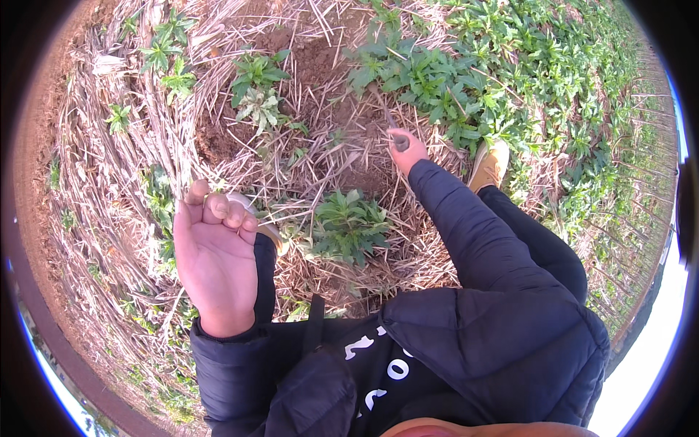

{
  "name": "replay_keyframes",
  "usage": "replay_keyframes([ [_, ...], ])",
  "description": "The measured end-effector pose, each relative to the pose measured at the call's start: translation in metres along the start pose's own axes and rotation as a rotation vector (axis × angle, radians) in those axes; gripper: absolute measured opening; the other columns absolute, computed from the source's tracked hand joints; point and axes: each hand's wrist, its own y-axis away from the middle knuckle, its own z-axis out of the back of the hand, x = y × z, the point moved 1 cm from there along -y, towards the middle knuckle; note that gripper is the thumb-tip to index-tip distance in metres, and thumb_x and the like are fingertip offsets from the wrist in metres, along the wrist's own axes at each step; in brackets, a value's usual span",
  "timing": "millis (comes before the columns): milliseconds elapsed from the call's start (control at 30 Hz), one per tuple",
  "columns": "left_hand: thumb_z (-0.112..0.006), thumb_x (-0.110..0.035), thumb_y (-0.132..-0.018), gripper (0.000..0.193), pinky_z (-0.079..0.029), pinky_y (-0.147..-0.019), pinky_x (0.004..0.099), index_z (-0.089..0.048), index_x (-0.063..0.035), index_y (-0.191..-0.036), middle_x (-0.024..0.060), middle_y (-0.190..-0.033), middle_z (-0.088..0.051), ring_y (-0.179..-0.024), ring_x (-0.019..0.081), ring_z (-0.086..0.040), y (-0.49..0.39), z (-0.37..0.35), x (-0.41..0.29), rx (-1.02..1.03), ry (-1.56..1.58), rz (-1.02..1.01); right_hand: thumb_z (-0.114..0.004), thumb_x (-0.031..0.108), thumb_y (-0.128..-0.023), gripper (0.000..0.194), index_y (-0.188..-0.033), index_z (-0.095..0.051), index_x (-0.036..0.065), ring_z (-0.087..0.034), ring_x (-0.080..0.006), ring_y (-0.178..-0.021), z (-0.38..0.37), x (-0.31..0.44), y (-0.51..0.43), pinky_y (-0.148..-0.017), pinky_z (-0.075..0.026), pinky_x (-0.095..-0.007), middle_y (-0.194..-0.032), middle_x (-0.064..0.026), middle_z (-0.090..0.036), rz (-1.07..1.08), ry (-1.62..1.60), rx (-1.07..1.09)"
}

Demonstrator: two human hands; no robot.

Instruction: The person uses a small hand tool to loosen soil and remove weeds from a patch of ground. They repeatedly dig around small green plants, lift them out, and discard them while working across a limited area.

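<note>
My right hand (pixel 413 155) is closed around the handle of a slim-shafted hand tool (pixel 389 114). The shaft runs away from me towards leafy green plants (pixel 431 76), and the tool's far end is hard to make out there. At the left, my left hand (pixel 215 257) is raised with the palm facing up and the fingers loosely curled. I see nothing held in it. Between my arms a bushy green plant (pixel 352 226) grows out of dry straw. Farther out stand a green plant (pixel 259 76) and a paler, greyish one (pixel 259 108).
Dry stalks (pixel 109 180) cover the ground at the left. Bare brown soil (pixel 314 60) shows through ahead. Dense greenery (pixel 568 71) fills the right side. My tan right shoe (pixel 491 164) stands at its edge; the left shoe (pixel 273 235) is partly behind my left hand.
</note>
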Motion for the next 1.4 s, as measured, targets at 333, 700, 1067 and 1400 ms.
replay_keyframes([
  [333, -0.034, -0.028, -0.098, 0.026, -0.040, -0.070, 0.0293, -0.049, -0.0078, -0.105, 0.0010, -0.081, -0.047, -0.074, 0.0142, -0.043, -0.003, -0.004, 0.005, -0.082, -0.009, -0.018, -0.062, 0.008, -0.077, 0.024, -0.100, -0.062, 0.012, -0.062, -0.0185, -0.094, -0.010, -0.019, -0.008, -0.084, -0.046, -0.0277, -0.099, -0.0103, -0.065, 0.155, -0.015, -0.050],
  [700, -0.034, -0.028, -0.098, 0.030, -0.042, -0.071, 0.0287, -0.048, -0.0060, -0.111, 0.0014, -0.085, -0.049, -0.077, 0.0136, -0.046, -0.006, -0.008, 0.006, -0.044, -0.026, -0.007, -0.064, 0.006, -0.071, 0.018, -0.088, -0.063, 0.010, -0.053, -0.0098, -0.065, 0.023, 0.089, -0.058, -0.063, -0.045, -0.0248, -0.074, -0.0019, -0.059, 0.255, 0.106, -0.176],
  [1067, -0.034, -0.028, -0.097, 0.030, -0.043, -0.071, 0.0277, -0.048, -0.0046, -0.111, 0.0009, -0.085, -0.050, -0.077, 0.0131, -0.049, -0.003, -0.009, -0.001, 0.037, -0.009, -0.050, -0.061, 0.006, -0.070, 0.017, -0.087, -0.063, 0.009, -0.058, -0.0137, -0.072, 0.063, 0.127, 0.024, -0.069, -0.047, -0.0280, -0.079, -0.0035, -0.062, 0.302, 0.160, 0.124],
  [1400, -0.034, -0.027, -0.097, 0.030, -0.042, -0.071, 0.0273, -0.048, -0.0045, -0.111, 0.0009, -0.085, -0.050, -0.077, 0.0129, -0.048, -0.005, -0.007, -0.004, 0.032, -0.014, -0.047, -0.055, -0.001, -0.072, 0.022, -0.094, -0.056, 0.000, -0.044, -0.0124, -0.040, 0.049, 0.109, -0.001, -0.039, -0.038, -0.0284, -0.057, -0.0037, -0.050, -0.205, -0.412, 0.122],
])
